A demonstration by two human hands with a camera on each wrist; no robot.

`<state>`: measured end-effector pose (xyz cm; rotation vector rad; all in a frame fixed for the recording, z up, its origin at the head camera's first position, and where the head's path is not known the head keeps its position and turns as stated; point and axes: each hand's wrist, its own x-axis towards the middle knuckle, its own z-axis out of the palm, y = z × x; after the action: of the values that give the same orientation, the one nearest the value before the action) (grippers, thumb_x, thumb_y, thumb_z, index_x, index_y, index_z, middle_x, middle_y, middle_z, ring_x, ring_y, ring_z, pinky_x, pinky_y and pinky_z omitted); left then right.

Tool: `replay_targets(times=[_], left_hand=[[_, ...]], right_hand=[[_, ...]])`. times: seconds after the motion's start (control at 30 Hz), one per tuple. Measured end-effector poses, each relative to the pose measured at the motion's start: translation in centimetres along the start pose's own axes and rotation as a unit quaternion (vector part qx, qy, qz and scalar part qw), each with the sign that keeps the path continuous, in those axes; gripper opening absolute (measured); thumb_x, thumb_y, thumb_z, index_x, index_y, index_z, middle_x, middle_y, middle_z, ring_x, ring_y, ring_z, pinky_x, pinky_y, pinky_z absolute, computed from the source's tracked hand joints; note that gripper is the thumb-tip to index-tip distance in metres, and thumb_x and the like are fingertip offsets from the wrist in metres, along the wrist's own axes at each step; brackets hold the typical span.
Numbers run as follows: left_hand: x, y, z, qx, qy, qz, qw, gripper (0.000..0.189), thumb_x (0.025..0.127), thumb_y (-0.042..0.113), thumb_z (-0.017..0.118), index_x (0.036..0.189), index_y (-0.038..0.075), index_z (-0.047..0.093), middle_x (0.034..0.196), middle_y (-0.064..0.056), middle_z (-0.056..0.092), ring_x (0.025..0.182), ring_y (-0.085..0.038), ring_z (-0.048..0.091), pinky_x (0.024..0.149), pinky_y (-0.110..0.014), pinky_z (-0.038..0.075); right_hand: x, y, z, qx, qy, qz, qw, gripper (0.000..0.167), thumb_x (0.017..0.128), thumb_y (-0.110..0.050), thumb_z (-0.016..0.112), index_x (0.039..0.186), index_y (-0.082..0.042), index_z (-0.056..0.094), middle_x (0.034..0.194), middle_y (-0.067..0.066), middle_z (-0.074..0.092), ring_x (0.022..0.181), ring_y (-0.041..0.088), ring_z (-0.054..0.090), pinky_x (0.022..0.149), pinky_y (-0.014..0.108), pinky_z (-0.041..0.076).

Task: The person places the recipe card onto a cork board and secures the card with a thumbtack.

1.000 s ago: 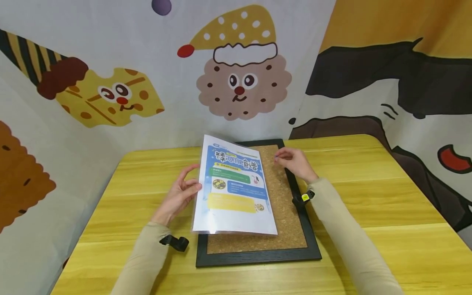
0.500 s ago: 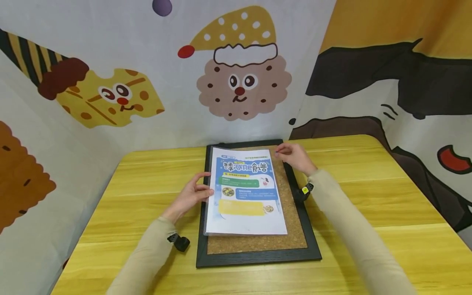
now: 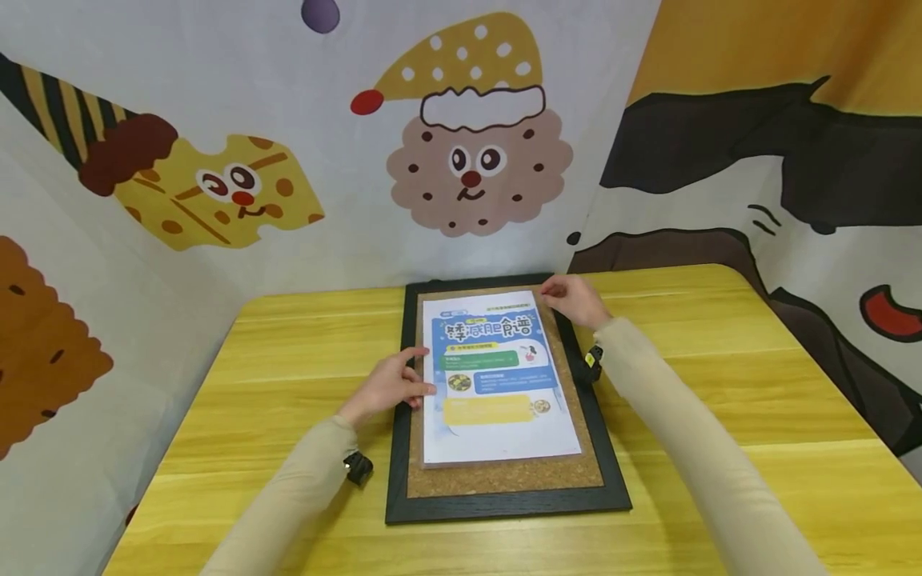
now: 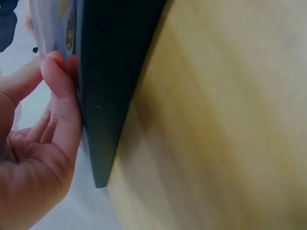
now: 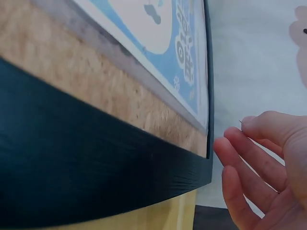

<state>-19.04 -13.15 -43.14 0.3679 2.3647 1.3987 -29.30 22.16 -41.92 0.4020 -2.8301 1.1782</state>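
A laminated printed sheet [image 3: 497, 376], blue and white with green and yellow boxes, lies over the cork board [image 3: 504, 478] in its black frame. My left hand [image 3: 392, 380] pinches the sheet's left edge, with the thumb on its upper side; in the left wrist view that hand [image 4: 48, 129] is beside the frame's dark edge. Over the board's top right corner, near the sheet's corner, is my right hand [image 3: 579, 302]. Up close in the right wrist view, the hand [image 5: 268, 163] pinches a small pin [image 5: 240, 121], whose thin point pokes out; its head is hidden by the fingers.
The board rests on a yellow wood-grain table [image 3: 288, 360], close to its back edge. Behind it hangs a white cloth [image 3: 346, 200] with cartoon food prints. Small black cameras are strapped to both wrists.
The left hand has moved right and lowered the tilted sheet onto the board, toward its middle. The right hand has shifted slightly away toward the top corner, still pinching the pin.
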Motion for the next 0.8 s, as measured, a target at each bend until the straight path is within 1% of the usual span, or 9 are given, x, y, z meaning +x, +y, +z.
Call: replay_targets(times=[0.1,0.23,0.33,0.43,0.53,0.6,0.7,0.8], left_hand=[[0.3,0.4,0.0,0.061,-0.012,0.016,0.9979,0.070,0.086,0.008,0.074,0.143,-0.006,0.037,0.064,-0.006,0.063,0.051,-0.016,0.059,0.051,-0.029,0.050],[0.5,0.7,-0.1,0.126,-0.031,0.038,0.9908,0.070,0.086,0.011,0.075,0.141,-0.010,0.038,0.060,-0.003,0.062,0.048,-0.015,0.056,0.048,-0.026,0.046],[0.6,0.8,-0.3,0.157,-0.038,0.052,0.9855,0.067,0.087,0.013,0.074,0.140,-0.012,0.040,0.060,-0.003,0.061,0.049,-0.013,0.055,0.047,-0.024,0.043],[0.6,0.8,-0.6,0.179,-0.028,0.069,0.9810,0.063,0.088,0.015,0.073,0.137,-0.012,0.044,0.062,-0.001,0.060,0.052,-0.011,0.052,0.050,-0.023,0.040],[0.6,0.6,-0.9,0.185,-0.010,0.088,0.9787,0.059,0.088,0.015,0.073,0.134,-0.011,0.048,0.070,-0.002,0.061,0.057,-0.012,0.051,0.054,-0.025,0.042],[0.7,0.4,-1.1,0.185,0.002,0.100,0.9777,0.056,0.088,0.014,0.073,0.133,-0.011,0.050,0.080,-0.006,0.062,0.065,-0.016,0.053,0.059,-0.028,0.044],[0.9,0.1,-1.4,0.178,0.014,0.106,0.9782,0.055,0.089,0.017,0.072,0.132,-0.009,0.051,0.101,-0.014,0.062,0.084,-0.025,0.056,0.074,-0.036,0.048],[1.1,0.1,-1.7,0.179,0.019,0.095,0.9791,0.058,0.090,0.023,0.071,0.135,-0.006,0.050,0.122,-0.023,0.053,0.107,-0.035,0.052,0.089,-0.047,0.045]], right_hand=[[0.6,0.3,0.1,-0.013,0.000,0.008,0.9999,0.020,0.093,-0.007,0.065,0.108,0.004,0.068,0.105,0.018,0.066,0.096,0.031,0.061,0.083,0.046,0.049],[1.2,0.6,0.3,-0.023,0.000,0.026,0.9994,0.019,0.093,-0.009,0.066,0.108,0.002,0.068,0.106,0.018,0.066,0.096,0.031,0.060,0.084,0.046,0.049],[1.5,0.8,0.4,-0.027,0.000,0.037,0.9989,0.018,0.093,-0.010,0.065,0.107,0.001,0.068,0.106,0.018,0.066,0.096,0.030,0.060,0.085,0.045,0.049],[1.8,1.1,0.5,-0.027,0.003,0.040,0.9988,0.017,0.094,-0.011,0.065,0.106,0.001,0.069,0.106,0.018,0.066,0.096,0.031,0.059,0.086,0.045,0.048],[2.1,1.4,0.5,-0.027,0.010,0.038,0.9989,0.016,0.093,-0.010,0.065,0.104,0.001,0.069,0.105,0.019,0.066,0.095,0.032,0.059,0.085,0.045,0.049],[2.2,1.5,0.5,-0.026,0.015,0.038,0.9988,0.016,0.093,-0.010,0.066,0.103,0.001,0.069,0.105,0.018,0.067,0.095,0.032,0.060,0.085,0.046,0.049],[2.4,1.5,0.6,-0.031,0.012,0.040,0.9986,0.016,0.093,-0.010,0.066,0.104,0.001,0.069,0.105,0.018,0.067,0.096,0.031,0.060,0.085,0.045,0.048],[2.5,1.4,0.7,-0.035,0.002,0.042,0.9985,0.016,0.093,-0.010,0.065,0.105,0.001,0.069,0.105,0.018,0.066,0.096,0.031,0.060,0.084,0.044,0.048]])
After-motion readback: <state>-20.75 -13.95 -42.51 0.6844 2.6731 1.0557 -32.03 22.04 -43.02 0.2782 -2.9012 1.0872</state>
